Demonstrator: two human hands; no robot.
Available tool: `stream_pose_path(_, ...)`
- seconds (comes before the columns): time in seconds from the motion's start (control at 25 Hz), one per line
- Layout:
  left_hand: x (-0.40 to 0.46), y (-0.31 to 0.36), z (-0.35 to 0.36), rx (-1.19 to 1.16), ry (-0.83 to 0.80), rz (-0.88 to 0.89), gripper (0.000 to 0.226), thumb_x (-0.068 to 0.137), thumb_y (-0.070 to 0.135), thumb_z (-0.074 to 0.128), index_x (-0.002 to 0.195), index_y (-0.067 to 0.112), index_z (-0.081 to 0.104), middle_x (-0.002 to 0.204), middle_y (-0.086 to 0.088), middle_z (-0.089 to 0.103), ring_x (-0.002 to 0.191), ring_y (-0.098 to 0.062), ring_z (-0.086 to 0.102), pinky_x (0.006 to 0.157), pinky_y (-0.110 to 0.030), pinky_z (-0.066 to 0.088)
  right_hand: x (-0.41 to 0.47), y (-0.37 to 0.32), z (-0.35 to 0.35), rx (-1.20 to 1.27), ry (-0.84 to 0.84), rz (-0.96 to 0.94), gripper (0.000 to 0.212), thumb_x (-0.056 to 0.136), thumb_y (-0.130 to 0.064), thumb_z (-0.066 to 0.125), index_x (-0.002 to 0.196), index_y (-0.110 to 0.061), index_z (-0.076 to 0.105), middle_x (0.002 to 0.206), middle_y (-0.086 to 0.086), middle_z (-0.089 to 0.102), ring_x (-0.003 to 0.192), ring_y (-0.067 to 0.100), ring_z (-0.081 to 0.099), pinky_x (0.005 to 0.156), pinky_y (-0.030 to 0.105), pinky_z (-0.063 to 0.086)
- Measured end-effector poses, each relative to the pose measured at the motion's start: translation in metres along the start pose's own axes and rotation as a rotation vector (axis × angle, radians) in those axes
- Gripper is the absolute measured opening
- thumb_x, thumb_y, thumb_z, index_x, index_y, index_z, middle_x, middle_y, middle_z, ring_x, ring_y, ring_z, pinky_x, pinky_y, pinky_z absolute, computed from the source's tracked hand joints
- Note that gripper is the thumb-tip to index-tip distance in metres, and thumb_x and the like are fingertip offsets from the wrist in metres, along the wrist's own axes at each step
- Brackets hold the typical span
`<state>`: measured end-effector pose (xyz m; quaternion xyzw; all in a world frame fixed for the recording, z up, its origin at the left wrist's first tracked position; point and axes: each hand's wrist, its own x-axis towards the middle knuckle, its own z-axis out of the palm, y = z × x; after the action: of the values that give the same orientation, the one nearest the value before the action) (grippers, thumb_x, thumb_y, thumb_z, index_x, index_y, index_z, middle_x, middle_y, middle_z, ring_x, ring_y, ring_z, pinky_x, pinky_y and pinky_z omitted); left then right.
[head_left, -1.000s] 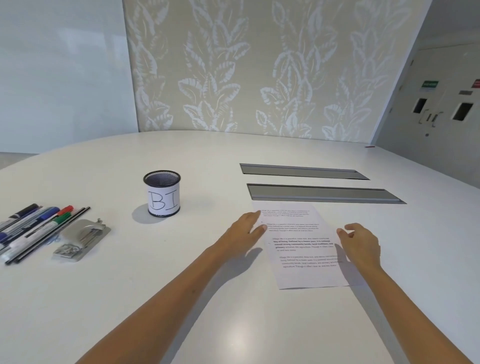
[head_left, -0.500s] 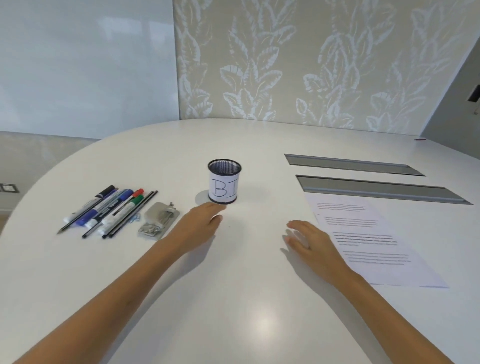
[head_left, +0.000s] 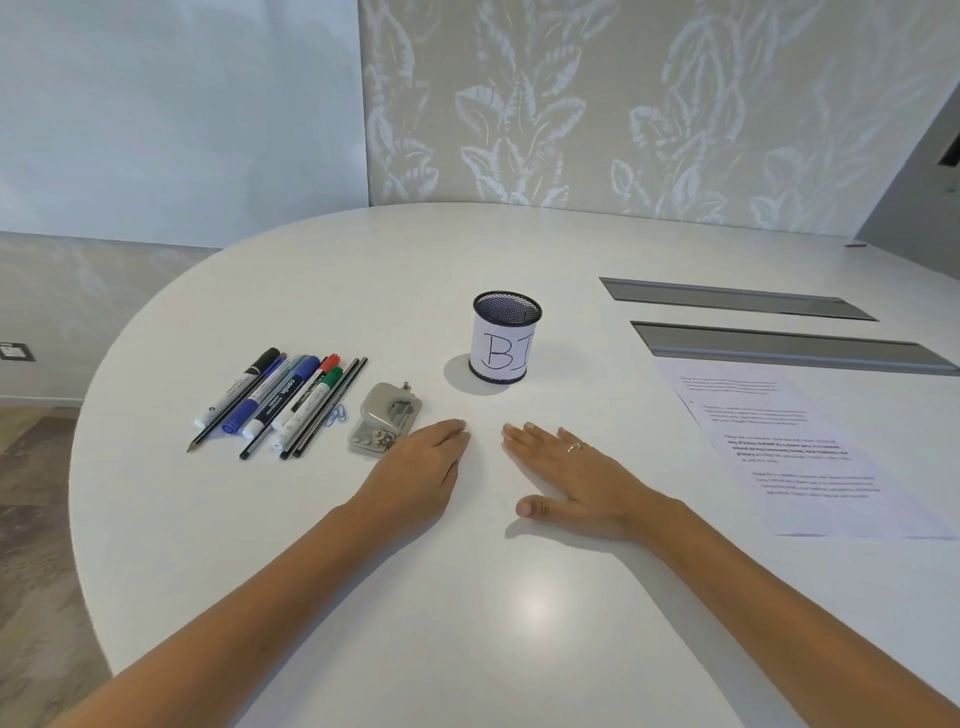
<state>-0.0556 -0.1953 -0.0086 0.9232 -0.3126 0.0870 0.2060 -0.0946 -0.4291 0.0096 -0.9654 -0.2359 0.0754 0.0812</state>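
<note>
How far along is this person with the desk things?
Nothing looks done yet: the pens lie in a row and none stands in the mesh cup. In hand: nothing; the left hand and right hand rest open on the table, the left beside the hole punch. Probably everything is left.

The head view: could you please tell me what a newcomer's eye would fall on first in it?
The left hand and right hand lie flat, fingers straight, on the white table. Just beyond them stands a black mesh cup labelled BI. To the left lies a row of markers beside a metal hole punch, and a printed sheet lies to the right.
</note>
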Motion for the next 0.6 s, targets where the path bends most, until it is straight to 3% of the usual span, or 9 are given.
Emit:
stream_pose_path(0.12, 0.0, -0.001, 0.002, 0.018, 0.003, 0.006, 0.041, 0.098, 0.009, 0.038, 0.136, 0.004, 0.049, 0.147, -0.009, 0.046, 0.132, -0.025, 0.045, 0.107, -0.039, 0.039, -0.018, -0.021, 0.01, -0.042, -0.004, -0.081, 0.092, 0.078, -0.083, 0.01, 0.153, -0.031, -0.001, 0.161, -0.02, -0.009, 0.145, -0.004, -0.015, 0.119, 0.026, -0.008)
stream_pose_path(0.2, 0.0, -0.001, 0.001, 0.021, 0.004, 0.018, 0.041, 0.097, 0.008, 0.038, 0.136, 0.002, 0.048, 0.147, -0.01, 0.046, 0.131, -0.026, 0.046, 0.106, -0.038, 0.039, -0.031, -0.033, 0.014, 0.064, 0.033, -0.048, 0.09, 0.08, -0.082, 0.014, 0.153, -0.032, -0.001, 0.16, -0.023, -0.009, 0.144, -0.006, -0.013, 0.119, 0.023, -0.006)
stream_pose_path(0.32, -0.001, -0.001, 0.001, 0.03, -0.01, 0.029, 0.041, 0.098, 0.007, 0.037, 0.137, 0.0, 0.046, 0.147, -0.012, 0.044, 0.131, -0.027, 0.046, 0.106, -0.037, 0.039, -0.047, -0.041, 0.014, 0.245, 0.146, 0.189, 0.09, 0.082, -0.078, 0.017, 0.153, -0.027, -0.004, 0.158, -0.023, -0.014, 0.144, -0.006, -0.014, 0.121, 0.026, -0.002)
stream_pose_path(0.48, -0.001, -0.002, 0.002, 0.026, -0.032, 0.033, 0.042, 0.098, 0.009, 0.036, 0.138, -0.001, 0.043, 0.149, -0.013, 0.041, 0.132, -0.028, 0.043, 0.107, -0.037, 0.038, -0.066, -0.053, 0.028, 0.075, 0.12, 0.516, 0.105, 0.071, -0.08, 0.002, 0.154, -0.015, -0.001, 0.162, -0.006, -0.012, 0.148, 0.008, -0.012, 0.121, 0.033, -0.004)
stream_pose_path(0.6, 0.0, -0.003, 0.002, 0.038, -0.039, 0.028, 0.04, 0.098, 0.009, 0.035, 0.135, -0.002, 0.045, 0.146, -0.014, 0.043, 0.128, -0.03, 0.046, 0.103, -0.039, 0.041, -0.068, -0.07, 0.036, 0.055, 0.141, 0.608, 0.112, 0.067, -0.083, -0.002, 0.154, -0.012, 0.0, 0.163, 0.002, -0.01, 0.149, 0.014, -0.011, 0.121, 0.036, -0.004)
